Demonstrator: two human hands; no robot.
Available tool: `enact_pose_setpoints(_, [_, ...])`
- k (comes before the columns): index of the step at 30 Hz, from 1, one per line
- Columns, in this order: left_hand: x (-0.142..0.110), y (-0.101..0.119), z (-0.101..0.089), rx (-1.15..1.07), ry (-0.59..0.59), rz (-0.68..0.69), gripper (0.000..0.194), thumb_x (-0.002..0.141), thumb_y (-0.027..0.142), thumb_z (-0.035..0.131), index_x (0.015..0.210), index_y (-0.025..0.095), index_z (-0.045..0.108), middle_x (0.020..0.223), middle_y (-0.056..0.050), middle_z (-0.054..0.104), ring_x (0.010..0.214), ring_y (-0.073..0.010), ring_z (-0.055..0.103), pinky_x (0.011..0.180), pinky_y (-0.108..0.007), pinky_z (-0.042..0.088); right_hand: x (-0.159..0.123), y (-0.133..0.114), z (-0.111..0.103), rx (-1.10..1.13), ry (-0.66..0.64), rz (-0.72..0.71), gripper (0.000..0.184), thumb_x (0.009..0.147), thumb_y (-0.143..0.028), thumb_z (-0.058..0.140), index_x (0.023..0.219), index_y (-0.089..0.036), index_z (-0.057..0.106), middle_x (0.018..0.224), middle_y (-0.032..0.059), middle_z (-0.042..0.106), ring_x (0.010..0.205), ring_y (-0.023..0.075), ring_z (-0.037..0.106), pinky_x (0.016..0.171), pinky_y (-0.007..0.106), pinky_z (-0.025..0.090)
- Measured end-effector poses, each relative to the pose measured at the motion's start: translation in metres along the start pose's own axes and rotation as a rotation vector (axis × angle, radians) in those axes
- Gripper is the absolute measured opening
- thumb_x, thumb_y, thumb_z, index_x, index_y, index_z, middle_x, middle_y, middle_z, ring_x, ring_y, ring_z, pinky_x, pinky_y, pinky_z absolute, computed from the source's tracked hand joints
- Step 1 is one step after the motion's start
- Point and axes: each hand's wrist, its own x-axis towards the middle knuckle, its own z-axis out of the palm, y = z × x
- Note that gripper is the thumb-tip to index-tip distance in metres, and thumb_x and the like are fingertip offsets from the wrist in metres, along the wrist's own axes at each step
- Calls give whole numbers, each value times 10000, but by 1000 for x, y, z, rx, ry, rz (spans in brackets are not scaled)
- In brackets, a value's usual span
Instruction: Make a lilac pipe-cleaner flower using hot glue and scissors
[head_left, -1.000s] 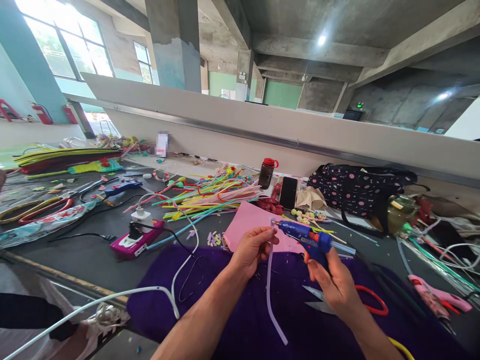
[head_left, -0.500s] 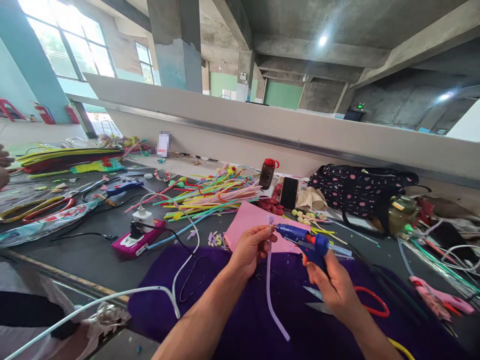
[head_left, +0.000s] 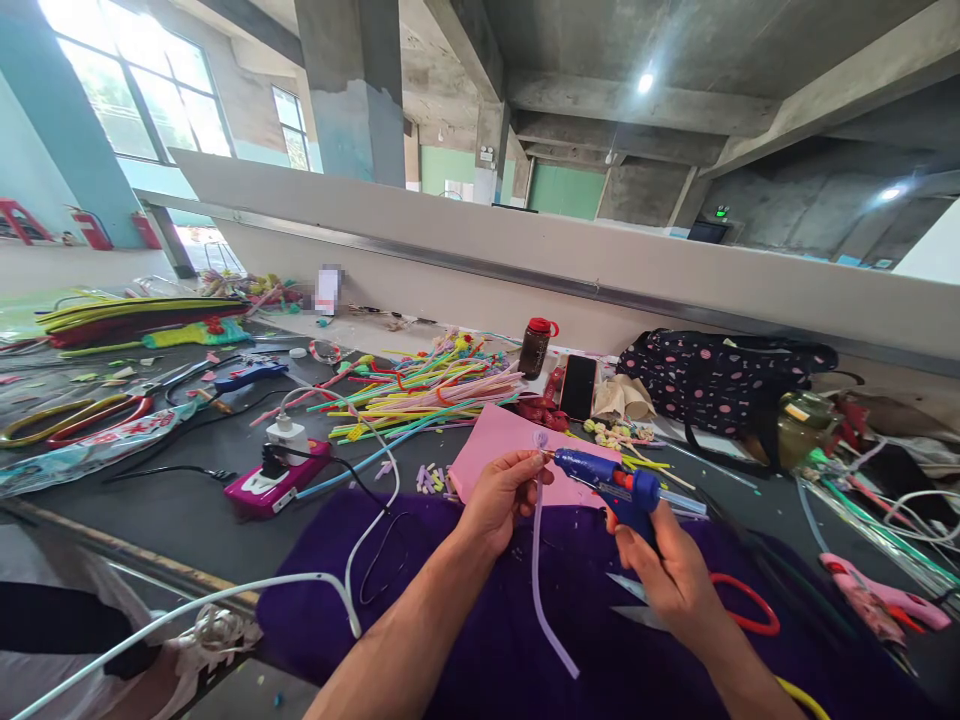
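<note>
Between thumb and forefinger, my left hand (head_left: 504, 500) pinches a lilac pipe cleaner (head_left: 538, 590) near its top. Its long end hangs down in a curve, and a small lilac curled head (head_left: 540, 440) shows just above my fingertips. My right hand (head_left: 660, 565) is wrapped round the handle of a blue hot glue gun (head_left: 611, 478), whose nozzle points left and sits right by that head; whether it touches I cannot tell. Out of the gun's back sticks a clear glue stick (head_left: 682, 503). Partly under my right hand lie scissors with red handles (head_left: 750, 600).
On the table are a pink sheet (head_left: 487, 450), small lilac pieces (head_left: 431, 478), a bundle of coloured stems (head_left: 435, 390) and a magenta power strip (head_left: 277, 480) with a white cable. Behind stand a red-lidded bottle (head_left: 535, 350), a phone (head_left: 578, 388) and a dark patterned bag (head_left: 705, 385).
The glue gun has shifted very slightly to the right. The other person's hand at the far left edge has gone out of view. My left hand has hardly moved.
</note>
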Motion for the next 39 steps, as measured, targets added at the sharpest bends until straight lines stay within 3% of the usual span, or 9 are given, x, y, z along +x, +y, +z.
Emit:
enact_pose_setpoints(5, [-1, 1, 1, 10, 10, -8, 230, 647, 323, 672, 769, 132, 631, 636, -10, 604, 374, -19, 397, 317, -144, 219, 0, 2, 0, -4, -13, 5, 175, 888, -297, 383, 995, -206, 487, 720, 19, 571, 609, 154, 525, 584, 256, 435])
enact_pose_setpoints(11, [0, -1, 0, 12, -19, -15, 253, 659, 348, 667, 783, 131, 627, 635, -7, 606, 365, -16, 404, 313, -147, 213, -2, 8, 3, -15, 70, 7, 168, 860, -321, 422, 927, -205, 523, 695, 28, 589, 619, 174, 554, 560, 258, 444])
enact_pose_setpoints(30, [0, 0, 0, 7, 4, -1, 239, 652, 335, 675, 770, 132, 631, 629, -5, 601, 370, -12, 397, 310, -136, 216, -1, 7, 2, 9, -5, 52, 169, 879, -309, 408, 968, -204, 504, 753, 23, 563, 667, 162, 529, 607, 261, 425])
enact_pose_setpoints(34, [0, 1, 0, -14, 17, -5, 254, 652, 328, 682, 796, 124, 633, 634, -7, 600, 372, -10, 396, 313, -136, 221, -1, 10, 3, 143, 31, 77, 183, 865, -314, 425, 977, -200, 515, 708, 5, 558, 582, 135, 490, 584, 259, 426])
enact_pose_setpoints(39, [0, 2, -2, -79, 36, 30, 246, 646, 328, 687, 784, 133, 629, 631, 5, 611, 376, -6, 407, 318, -136, 208, 8, 17, 10, 556, 188, 204, 247, 856, -355, 431, 1035, -196, 493, 588, -12, 527, 553, 145, 496, 430, 224, 394])
